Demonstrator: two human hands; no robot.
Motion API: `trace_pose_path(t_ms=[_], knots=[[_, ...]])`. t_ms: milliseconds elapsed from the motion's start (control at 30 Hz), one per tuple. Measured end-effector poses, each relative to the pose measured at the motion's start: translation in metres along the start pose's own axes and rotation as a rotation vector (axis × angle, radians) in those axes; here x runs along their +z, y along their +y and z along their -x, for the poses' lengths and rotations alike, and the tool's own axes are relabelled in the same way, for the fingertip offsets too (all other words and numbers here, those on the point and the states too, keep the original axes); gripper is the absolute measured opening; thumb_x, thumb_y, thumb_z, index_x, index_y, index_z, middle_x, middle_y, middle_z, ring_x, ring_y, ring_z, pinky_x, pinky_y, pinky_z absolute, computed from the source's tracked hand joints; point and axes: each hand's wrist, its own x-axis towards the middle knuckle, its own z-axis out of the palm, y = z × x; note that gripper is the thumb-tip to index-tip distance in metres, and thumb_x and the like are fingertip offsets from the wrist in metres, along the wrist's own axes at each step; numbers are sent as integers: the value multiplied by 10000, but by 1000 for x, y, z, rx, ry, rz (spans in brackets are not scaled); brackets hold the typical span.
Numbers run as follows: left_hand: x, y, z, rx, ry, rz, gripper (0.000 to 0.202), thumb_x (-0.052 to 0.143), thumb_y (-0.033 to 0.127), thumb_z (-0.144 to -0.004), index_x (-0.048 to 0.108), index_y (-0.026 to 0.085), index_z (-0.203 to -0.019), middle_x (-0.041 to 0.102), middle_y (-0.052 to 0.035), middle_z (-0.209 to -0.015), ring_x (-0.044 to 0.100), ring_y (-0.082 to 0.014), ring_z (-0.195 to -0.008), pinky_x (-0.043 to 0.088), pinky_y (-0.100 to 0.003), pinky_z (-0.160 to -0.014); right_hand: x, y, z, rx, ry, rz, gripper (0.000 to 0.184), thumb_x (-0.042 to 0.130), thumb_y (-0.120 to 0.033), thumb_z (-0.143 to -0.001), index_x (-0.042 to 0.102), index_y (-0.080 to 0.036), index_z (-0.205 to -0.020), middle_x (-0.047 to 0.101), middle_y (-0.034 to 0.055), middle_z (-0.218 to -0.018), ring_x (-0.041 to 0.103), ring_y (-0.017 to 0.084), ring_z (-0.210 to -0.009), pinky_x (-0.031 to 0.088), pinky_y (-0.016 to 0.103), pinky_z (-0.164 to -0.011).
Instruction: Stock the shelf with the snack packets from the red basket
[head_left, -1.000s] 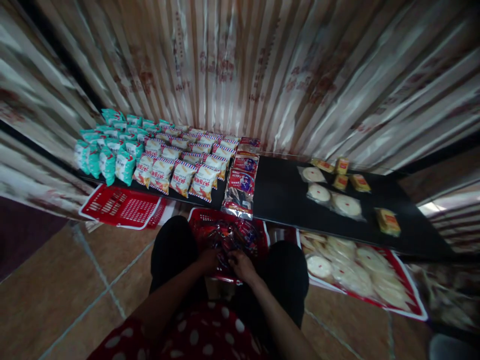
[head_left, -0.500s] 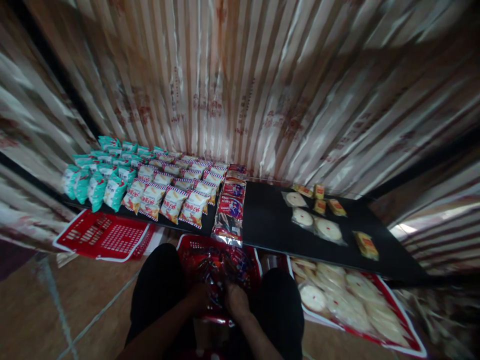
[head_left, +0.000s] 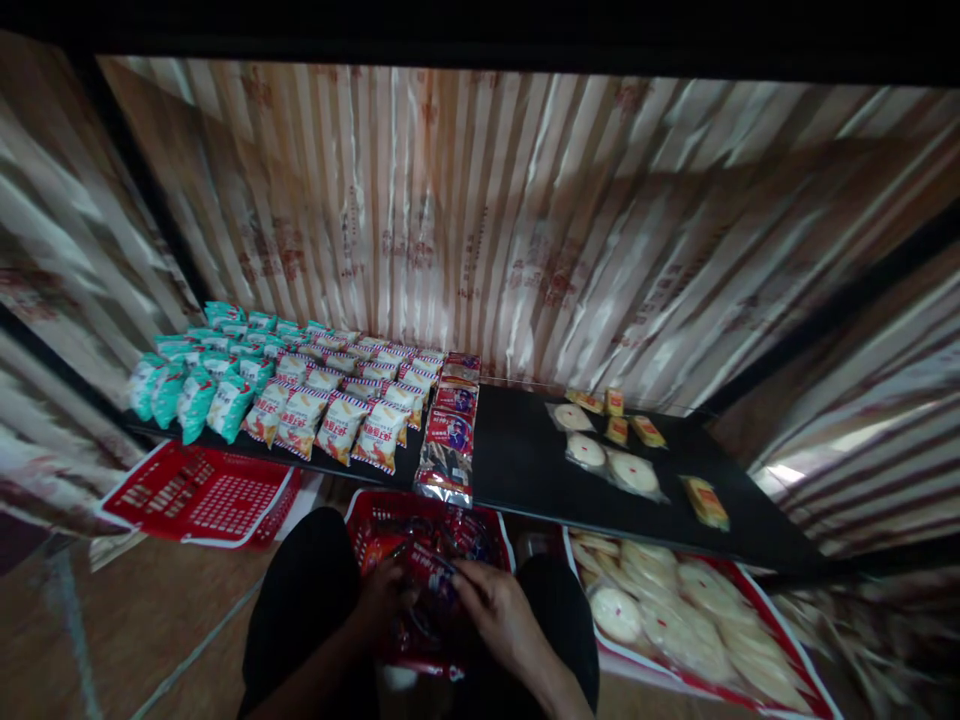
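Note:
Between my knees stands a red plastic basket (head_left: 369, 512) with a white rim, holding several dark red and blue snack packets. Just above its contents is one shiny snack packet (head_left: 433, 575). My right hand (head_left: 501, 612) pinches its right end between thumb and fingers. At its left end my left hand (head_left: 381, 598) is closed on it, though shadow hides part of those fingers. Straight ahead, a row of similar snack packets (head_left: 450, 432) lies front to back on the black shelf (head_left: 514, 480).
White striped snack bags (head_left: 341, 425) and teal bags (head_left: 196, 400) crowd the shelf's left side. Round flat packs (head_left: 634, 472) and yellow packs (head_left: 705, 502) lie at right. Below are a red basket (head_left: 202, 500) and another basket (head_left: 806, 665) full of round packs. A shelf beam (head_left: 480, 40) crosses overhead.
My hands have come up from deeper in the basket, and a packet now shows between them. The camera view has tilted upward, bringing the overhead beam into sight.

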Motion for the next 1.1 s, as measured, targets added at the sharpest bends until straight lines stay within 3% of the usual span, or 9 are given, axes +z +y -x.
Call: trace_pose_path(t_ms=[133,200,267,367,567,767,967,1100], knots=[[12,28,11,-41,-147,104,301,667,442,-634,581,169,-727,614,-8,-721,584,-163,-720,468,-278,-702,-18,-2,1,107,261,-310,445,523,-571,-792,718,-203,-949,730,73,-909,660,226,-822,508,299,-740],[21,45,16,-72,-128,127,333,671,472,-622,520,183,-689,561,31,-635,542,-119,-608,452,-242,-609,-22,1,1,206,405,-536,487,620,-622,-682,721,-194,-891,734,58,-856,658,233,-776,518,307,-690],[28,62,20,-120,-70,123,364,656,507,-626,472,198,-683,517,57,-578,487,-91,-498,411,-216,-491,-23,3,2,301,500,-775,492,681,-605,-630,706,-196,-902,734,39,-829,657,227,-735,521,310,-646],[37,89,24,-115,-73,123,344,603,518,-685,476,202,-733,552,49,-610,503,-88,-458,404,-208,-439,-23,4,5,354,556,-1027,456,726,-525,-633,671,-216,-964,733,13,-820,658,208,-703,522,308,-627],[47,120,26,-20,-7,105,336,570,509,-733,492,183,-738,578,28,-635,517,-78,-415,360,-183,-389,-14,2,16,359,654,-1074,483,792,-440,-577,633,-200,-965,730,16,-829,660,190,-698,525,300,-664],[58,118,25,-12,62,92,389,573,553,-715,522,170,-756,577,12,-650,502,-75,-441,394,-183,-399,-5,4,23,346,637,-1114,519,784,-431,-594,598,-210,-1025,726,30,-892,672,206,-748,533,323,-686],[66,120,23,-42,-17,125,412,594,580,-689,519,178,-740,533,28,-621,495,-87,-488,419,-190,-418,-7,10,24,379,630,-1094,633,781,-427,-608,541,-237,-1162,726,26,-902,673,219,-727,532,317,-631],[66,126,17,-46,-15,132,406,573,581,-706,507,182,-738,535,33,-613,477,-81,-457,401,-195,-411,-15,15,16,392,613,-1091,568,749,-482,-625,565,-240,-1104,727,34,-910,677,230,-730,524,308,-587]])
